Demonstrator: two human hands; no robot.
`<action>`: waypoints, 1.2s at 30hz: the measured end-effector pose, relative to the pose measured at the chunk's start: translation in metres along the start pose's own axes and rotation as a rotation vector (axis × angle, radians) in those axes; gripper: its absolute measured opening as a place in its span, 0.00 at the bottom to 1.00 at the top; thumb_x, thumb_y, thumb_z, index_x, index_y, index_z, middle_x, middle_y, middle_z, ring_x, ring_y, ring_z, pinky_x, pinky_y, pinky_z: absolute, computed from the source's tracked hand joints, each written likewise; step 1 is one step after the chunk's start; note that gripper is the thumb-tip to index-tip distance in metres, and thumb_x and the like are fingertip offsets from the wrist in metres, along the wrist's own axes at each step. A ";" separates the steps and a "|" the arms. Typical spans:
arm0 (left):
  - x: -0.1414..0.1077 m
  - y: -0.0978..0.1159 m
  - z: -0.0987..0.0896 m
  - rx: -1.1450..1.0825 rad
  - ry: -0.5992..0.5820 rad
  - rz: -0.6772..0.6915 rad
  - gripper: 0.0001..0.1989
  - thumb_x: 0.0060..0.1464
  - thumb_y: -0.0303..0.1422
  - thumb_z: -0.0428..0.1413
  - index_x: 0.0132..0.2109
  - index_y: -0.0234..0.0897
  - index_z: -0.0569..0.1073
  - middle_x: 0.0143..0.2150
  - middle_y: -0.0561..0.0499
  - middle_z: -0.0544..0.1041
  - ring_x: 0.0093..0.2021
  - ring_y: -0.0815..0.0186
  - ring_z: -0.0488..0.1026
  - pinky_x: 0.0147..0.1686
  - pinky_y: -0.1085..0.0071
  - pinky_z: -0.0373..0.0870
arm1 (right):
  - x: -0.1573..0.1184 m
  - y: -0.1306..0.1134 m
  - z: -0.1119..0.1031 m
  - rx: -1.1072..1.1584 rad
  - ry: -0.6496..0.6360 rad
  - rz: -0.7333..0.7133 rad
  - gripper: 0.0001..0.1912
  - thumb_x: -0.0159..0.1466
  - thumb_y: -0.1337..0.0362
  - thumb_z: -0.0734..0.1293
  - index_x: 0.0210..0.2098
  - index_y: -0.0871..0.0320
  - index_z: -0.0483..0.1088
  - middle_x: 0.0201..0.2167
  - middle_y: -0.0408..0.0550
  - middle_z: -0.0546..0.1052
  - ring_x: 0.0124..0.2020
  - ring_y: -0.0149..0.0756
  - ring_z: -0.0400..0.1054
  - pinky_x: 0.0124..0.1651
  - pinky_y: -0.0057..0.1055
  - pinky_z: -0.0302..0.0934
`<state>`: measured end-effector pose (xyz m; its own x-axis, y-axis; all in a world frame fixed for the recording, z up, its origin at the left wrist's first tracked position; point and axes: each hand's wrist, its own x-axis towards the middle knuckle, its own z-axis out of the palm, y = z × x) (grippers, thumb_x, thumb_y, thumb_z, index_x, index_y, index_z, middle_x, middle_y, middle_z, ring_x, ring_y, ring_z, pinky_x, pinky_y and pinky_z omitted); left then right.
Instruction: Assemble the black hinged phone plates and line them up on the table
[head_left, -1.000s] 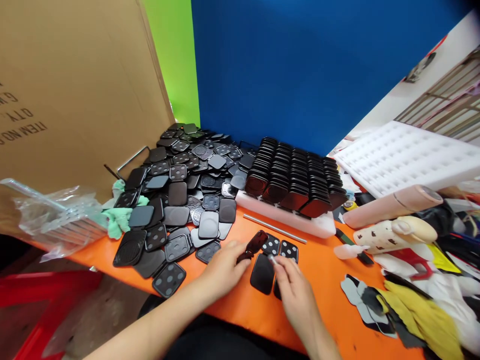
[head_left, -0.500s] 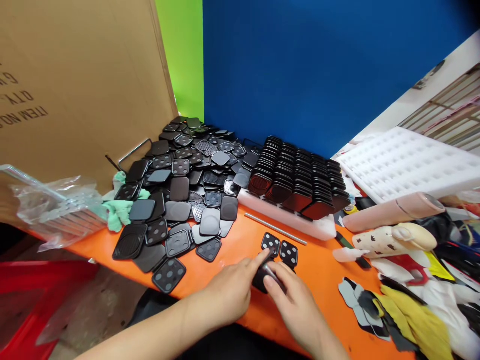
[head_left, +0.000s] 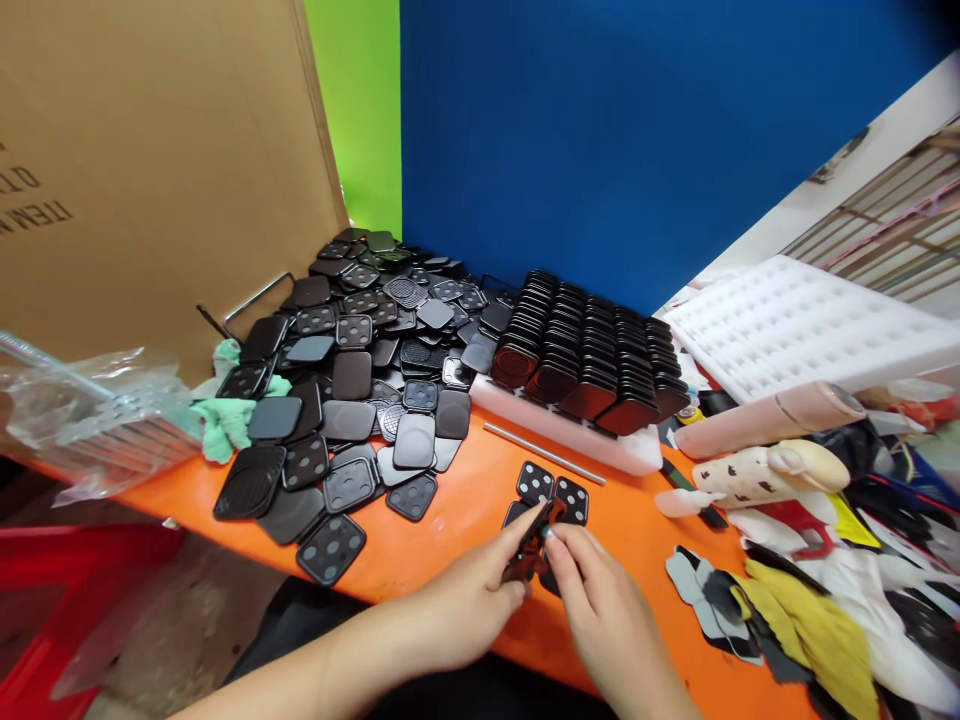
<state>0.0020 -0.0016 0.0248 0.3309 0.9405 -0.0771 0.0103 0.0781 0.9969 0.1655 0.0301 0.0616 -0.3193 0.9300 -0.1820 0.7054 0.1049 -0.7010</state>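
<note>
My left hand (head_left: 472, 605) grips a small black square plate (head_left: 532, 545), tilted up nearly edge-on, with its thumb low on the near side. My right hand (head_left: 604, 600) pinches at the plate's right side, and its fingertips partly cover it. Just beyond the hands, two black square plates with light dots, a left one (head_left: 535, 483) and a right one (head_left: 572, 500), lie side by side on the orange table. Further dark plates show partly beneath the hands.
A large heap of loose black plates (head_left: 352, 375) spreads to the left. Behind, rows of upright black plates (head_left: 589, 350) stand in a white foam tray (head_left: 562, 425), a metal rod (head_left: 544, 453) before it. Bottles, a yellow glove (head_left: 814, 620) and grey pads (head_left: 705, 600) lie right.
The plate between my hands has been tipped up from lower and flatter to nearly edge-on. My right fingers have shifted to its side. The whole view has moved slightly.
</note>
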 end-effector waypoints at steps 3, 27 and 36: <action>-0.007 0.002 0.002 0.358 0.027 0.062 0.38 0.51 0.18 0.44 0.65 0.53 0.46 0.53 0.49 0.68 0.51 0.61 0.67 0.52 0.62 0.65 | 0.004 0.002 0.004 -0.144 0.026 0.013 0.10 0.64 0.56 0.57 0.34 0.51 0.68 0.32 0.47 0.74 0.32 0.42 0.67 0.33 0.34 0.57; -0.008 0.000 -0.002 0.518 -0.044 0.027 0.42 0.48 0.16 0.44 0.65 0.53 0.42 0.52 0.47 0.66 0.51 0.59 0.66 0.51 0.59 0.65 | 0.011 0.021 0.016 0.272 -0.127 -0.059 0.16 0.63 0.51 0.59 0.36 0.58 0.68 0.32 0.47 0.74 0.33 0.37 0.67 0.33 0.28 0.59; -0.002 -0.007 0.001 0.139 0.001 -0.012 0.38 0.50 0.18 0.44 0.66 0.46 0.47 0.43 0.50 0.70 0.42 0.66 0.68 0.47 0.66 0.68 | 0.011 0.006 0.009 -0.057 -0.082 -0.070 0.18 0.68 0.56 0.50 0.30 0.54 0.65 0.28 0.44 0.73 0.30 0.35 0.66 0.33 0.27 0.58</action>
<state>0.0021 -0.0047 0.0176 0.3288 0.9402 -0.0890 0.1445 0.0430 0.9886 0.1604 0.0373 0.0489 -0.4178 0.8882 -0.1911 0.7138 0.1907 -0.6739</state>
